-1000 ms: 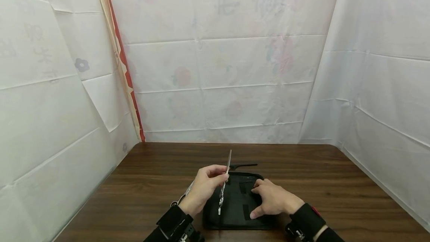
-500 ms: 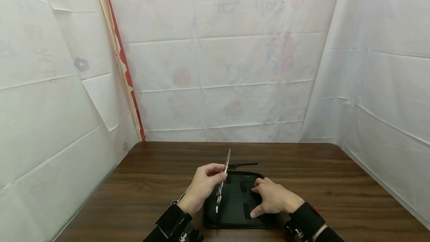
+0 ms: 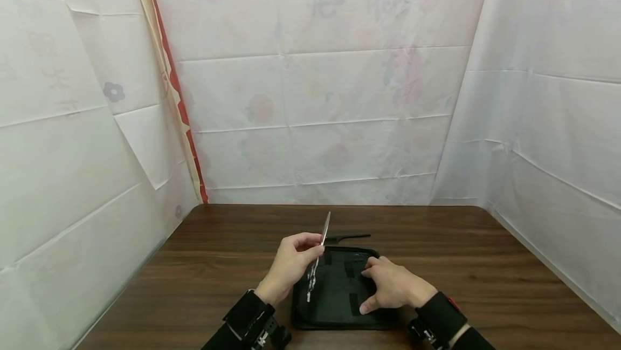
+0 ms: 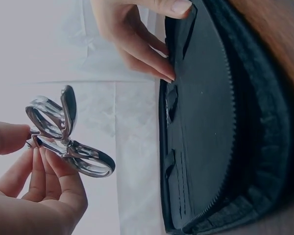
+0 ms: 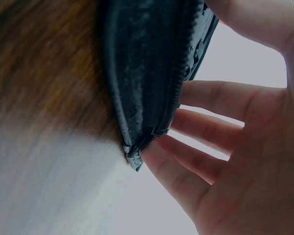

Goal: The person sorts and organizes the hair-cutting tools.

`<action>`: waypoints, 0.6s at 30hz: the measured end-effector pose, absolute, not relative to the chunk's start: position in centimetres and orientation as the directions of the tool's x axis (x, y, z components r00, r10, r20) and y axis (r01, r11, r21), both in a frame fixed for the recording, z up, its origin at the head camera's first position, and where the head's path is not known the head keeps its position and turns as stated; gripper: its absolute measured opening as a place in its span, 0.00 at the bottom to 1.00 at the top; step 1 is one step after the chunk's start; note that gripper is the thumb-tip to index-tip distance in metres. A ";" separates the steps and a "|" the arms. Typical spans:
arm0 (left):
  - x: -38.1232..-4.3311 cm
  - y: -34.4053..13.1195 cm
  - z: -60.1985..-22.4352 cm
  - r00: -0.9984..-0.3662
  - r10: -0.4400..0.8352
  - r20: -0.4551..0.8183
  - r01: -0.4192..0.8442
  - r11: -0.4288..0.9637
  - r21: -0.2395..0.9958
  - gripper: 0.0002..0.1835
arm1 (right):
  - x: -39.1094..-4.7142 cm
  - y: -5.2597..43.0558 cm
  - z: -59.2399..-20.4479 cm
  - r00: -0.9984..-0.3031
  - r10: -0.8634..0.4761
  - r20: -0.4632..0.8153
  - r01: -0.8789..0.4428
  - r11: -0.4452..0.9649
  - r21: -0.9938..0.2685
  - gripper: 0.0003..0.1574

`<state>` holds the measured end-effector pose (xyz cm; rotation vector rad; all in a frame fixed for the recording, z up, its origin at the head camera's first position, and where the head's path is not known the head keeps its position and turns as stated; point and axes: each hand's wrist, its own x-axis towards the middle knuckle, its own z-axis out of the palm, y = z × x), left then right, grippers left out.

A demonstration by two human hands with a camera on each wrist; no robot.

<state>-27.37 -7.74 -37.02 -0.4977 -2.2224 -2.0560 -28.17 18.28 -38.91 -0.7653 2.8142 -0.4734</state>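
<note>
My left hand (image 3: 289, 262) pinches a pair of silver scissors (image 3: 313, 274) between thumb and fingers, above the left side of a black zip case (image 3: 335, 315). Their blades point up and away, handles toward me. In the left wrist view, the finger rings of the scissors (image 4: 90, 159) and a curved finger rest show close up. The case lies open and flat on the table, with dark straps (image 3: 354, 303) inside. My right hand (image 3: 395, 285) rests on its right edge, thumb spread from the fingers. The right wrist view has fairly straight fingers (image 5: 210, 98) touching the zip edge (image 5: 179, 63).
A thin black-handled thing (image 3: 351, 237) lies just behind the case; its kind cannot be told. The brown wooden table (image 3: 218, 242) is enclosed by white cloth hangings (image 3: 310, 91) at the back and both sides.
My left hand has moved slightly left and away from me, carrying the scissors, whose handles have swung a little left. The right hand stays on the case.
</note>
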 end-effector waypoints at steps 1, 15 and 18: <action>-27.4 -7.8 -37.0 -0.944 0.185 0.272 0.286 0.057 0.956 0.14 | -28.2 18.3 -38.9 -0.849 -0.520 -0.094 -0.461 0.816 -0.348 0.48; -28.5 -8.1 -37.4 -0.924 0.167 0.345 0.374 0.193 0.907 0.11 | -28.1 18.2 -38.9 -0.849 -0.521 -0.089 -0.467 0.818 -0.336 0.48; -28.6 -8.2 -37.5 -0.922 0.174 0.346 0.376 0.197 0.905 0.11 | -28.1 18.2 -39.0 -0.850 -0.521 -0.083 -0.471 0.820 -0.326 0.48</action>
